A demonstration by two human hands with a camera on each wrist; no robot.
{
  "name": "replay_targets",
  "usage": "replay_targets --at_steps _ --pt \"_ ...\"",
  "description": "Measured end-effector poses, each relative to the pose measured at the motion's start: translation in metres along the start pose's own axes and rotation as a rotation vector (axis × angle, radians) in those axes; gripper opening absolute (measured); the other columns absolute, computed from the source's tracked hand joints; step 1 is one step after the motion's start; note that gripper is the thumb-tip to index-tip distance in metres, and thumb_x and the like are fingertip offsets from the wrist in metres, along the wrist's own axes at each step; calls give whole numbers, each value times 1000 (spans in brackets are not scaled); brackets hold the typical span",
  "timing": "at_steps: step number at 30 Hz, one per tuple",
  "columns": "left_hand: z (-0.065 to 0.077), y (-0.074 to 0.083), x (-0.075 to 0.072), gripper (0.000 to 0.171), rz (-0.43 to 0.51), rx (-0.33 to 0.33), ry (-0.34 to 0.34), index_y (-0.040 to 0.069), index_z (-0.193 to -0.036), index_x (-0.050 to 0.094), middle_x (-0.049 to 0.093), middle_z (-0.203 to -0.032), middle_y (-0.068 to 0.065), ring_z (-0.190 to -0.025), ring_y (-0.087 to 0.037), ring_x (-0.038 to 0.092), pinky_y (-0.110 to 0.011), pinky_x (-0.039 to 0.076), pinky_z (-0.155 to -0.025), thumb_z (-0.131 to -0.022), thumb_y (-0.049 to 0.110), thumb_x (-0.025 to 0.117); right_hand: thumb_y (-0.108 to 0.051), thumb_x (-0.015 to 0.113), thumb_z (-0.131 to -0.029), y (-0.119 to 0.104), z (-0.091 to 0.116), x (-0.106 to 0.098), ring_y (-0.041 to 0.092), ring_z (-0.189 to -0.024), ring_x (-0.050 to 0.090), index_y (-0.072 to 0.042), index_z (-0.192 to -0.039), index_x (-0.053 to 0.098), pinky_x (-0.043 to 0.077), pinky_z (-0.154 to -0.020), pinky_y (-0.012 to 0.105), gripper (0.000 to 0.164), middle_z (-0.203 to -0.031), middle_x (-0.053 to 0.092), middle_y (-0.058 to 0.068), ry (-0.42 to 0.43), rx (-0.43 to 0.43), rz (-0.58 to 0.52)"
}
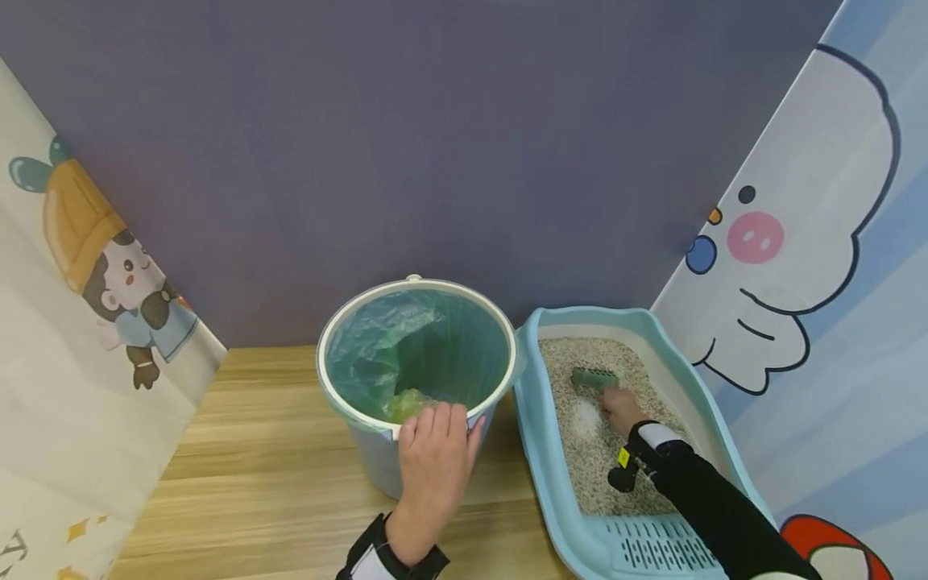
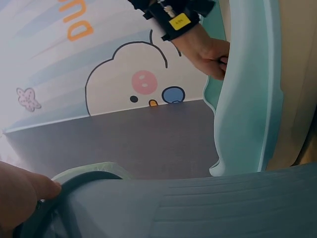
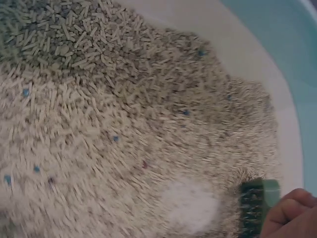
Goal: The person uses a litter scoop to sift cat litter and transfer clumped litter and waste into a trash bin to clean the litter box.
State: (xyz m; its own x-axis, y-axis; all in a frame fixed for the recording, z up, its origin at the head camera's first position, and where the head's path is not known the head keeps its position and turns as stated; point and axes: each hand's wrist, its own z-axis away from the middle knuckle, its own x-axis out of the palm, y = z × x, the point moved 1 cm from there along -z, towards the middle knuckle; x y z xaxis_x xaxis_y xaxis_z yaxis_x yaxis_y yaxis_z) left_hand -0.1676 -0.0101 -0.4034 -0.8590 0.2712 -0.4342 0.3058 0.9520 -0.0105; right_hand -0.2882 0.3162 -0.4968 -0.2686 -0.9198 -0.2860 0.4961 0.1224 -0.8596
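Observation:
My left hand grips the near rim of a grey trash bin, fingers hooked over its white ring. A translucent green bag lines this bin, and something yellow-green shows inside beside my fingers. My right hand holds a green litter scoop low over the cat litter. In the right wrist view the slotted scoop is at the litter's surface, its handle hidden in my fingers. A white patch lies on the pellets close by. Around the litter stands a light blue litter box.
Bin and litter box stand side by side on a wood-grain surface. A dark grey wall rises behind them. Printed panels with cartoon figures flank both sides, the right panel close along the box. A slotted step forms the box's front.

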Motion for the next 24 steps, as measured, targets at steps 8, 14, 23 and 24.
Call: replay_targets --at_steps 8,14,23,24 --pt "-2 0 0 29 9 -2 -16 10 -74 51 50 -65 -1 -62 -18 45 -31 32 -64 -78 38 58 -11 29 -96 -2 -3 3 8 -45 31 8 -114 40 31 -50 27 28 -50 32 -5 61 6 23" --pt "-2 -1 2 30 -3 -1 -1 10 -73 50 48 -64 -1 -60 -18 44 -31 31 -63 -80 38 54 -20 29 -99 -15 9 -5 9 -42 30 -1 -86 50 33 -50 29 31 -45 32 -5 72 -74 173" --pt "-5 -7 2 31 -16 -20 18 9 -72 50 47 -63 -2 -60 -19 43 -32 32 -64 -82 38 52 -24 28 -100 -32 41 -13 7 -43 31 -7 -75 49 32 -49 26 37 -47 40 -6 36 -116 224" --pt "-5 -8 2 31 -17 -22 22 9 -72 50 47 -63 -3 -60 -19 43 -32 32 -64 -82 38 51 -25 28 -100 -32 43 -14 7 -43 31 -10 -72 49 31 -48 25 38 -48 41 -6 24 -112 229"
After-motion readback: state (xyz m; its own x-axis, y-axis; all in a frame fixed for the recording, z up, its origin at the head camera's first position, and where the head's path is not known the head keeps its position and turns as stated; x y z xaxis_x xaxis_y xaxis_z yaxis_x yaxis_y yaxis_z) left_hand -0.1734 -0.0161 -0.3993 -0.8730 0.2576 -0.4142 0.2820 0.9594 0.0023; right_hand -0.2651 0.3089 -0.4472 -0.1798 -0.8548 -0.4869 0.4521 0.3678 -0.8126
